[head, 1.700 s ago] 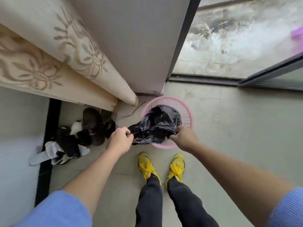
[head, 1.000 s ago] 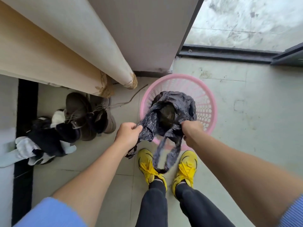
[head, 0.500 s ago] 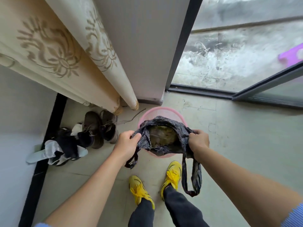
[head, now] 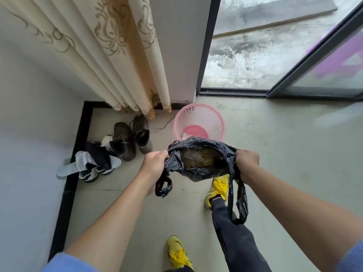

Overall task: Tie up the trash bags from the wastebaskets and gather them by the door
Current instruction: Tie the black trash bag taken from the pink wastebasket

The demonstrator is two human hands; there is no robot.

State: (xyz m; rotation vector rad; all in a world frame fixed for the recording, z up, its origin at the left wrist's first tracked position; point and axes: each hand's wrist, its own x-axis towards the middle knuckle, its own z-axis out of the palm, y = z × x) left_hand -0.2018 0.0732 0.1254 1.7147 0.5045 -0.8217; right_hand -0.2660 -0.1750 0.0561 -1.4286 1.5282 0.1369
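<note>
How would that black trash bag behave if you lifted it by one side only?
Probably floppy: the bag sags and crumples between the left hand and right hand. Likely light for its size, since it hangs from two grips alone. With its mouth open, lifting one side might spill what's inside.

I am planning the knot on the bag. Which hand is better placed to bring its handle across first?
Probably the right hand: the long handle loop of the black bag hangs free below it, while the left hand has only a short crumpled loop.
</note>
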